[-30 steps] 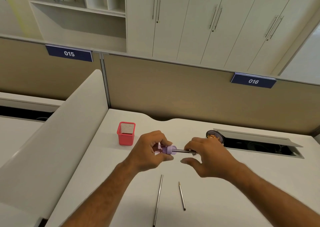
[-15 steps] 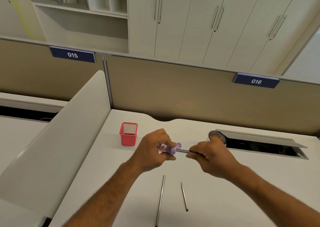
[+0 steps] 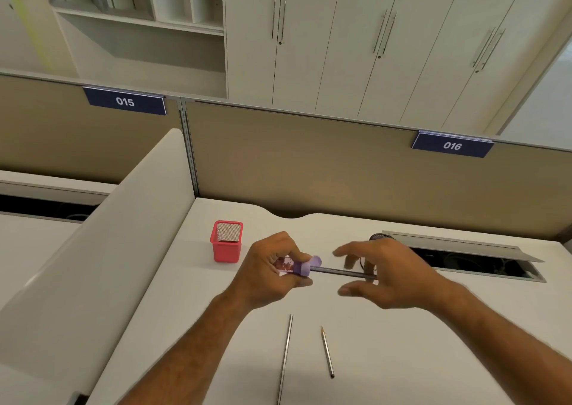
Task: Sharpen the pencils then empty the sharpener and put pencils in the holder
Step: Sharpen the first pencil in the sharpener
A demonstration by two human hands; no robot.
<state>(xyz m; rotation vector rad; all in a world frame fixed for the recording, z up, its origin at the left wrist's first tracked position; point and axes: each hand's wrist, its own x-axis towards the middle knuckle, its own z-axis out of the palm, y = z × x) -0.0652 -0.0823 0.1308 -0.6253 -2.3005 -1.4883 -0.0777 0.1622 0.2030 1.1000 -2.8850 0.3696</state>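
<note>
My left hand (image 3: 266,276) is closed around a purple pencil sharpener (image 3: 301,267) whose clear container shows reddish shavings. A dark pencil (image 3: 337,271) sticks out of the sharpener to the right, level above the desk. My right hand (image 3: 393,277) is at the pencil's far end with thumb and fingers spread apart around it, not pinching it. A red mesh pencil holder (image 3: 226,242) stands upright on the desk, left of my left hand. Two more pencils lie nearer to me: a long one (image 3: 286,355) and a shorter sharpened one (image 3: 327,352).
A dark round object (image 3: 376,236) sits partly hidden behind my right hand. An open cable slot with a raised flap (image 3: 483,265) runs along the back right. A white curved divider (image 3: 108,249) borders the desk on the left, a tan partition (image 3: 340,172) at the back.
My right hand has let go of the pencil, and its fingers have spread. The left hand keeps hold of the sharpener in about the same place.
</note>
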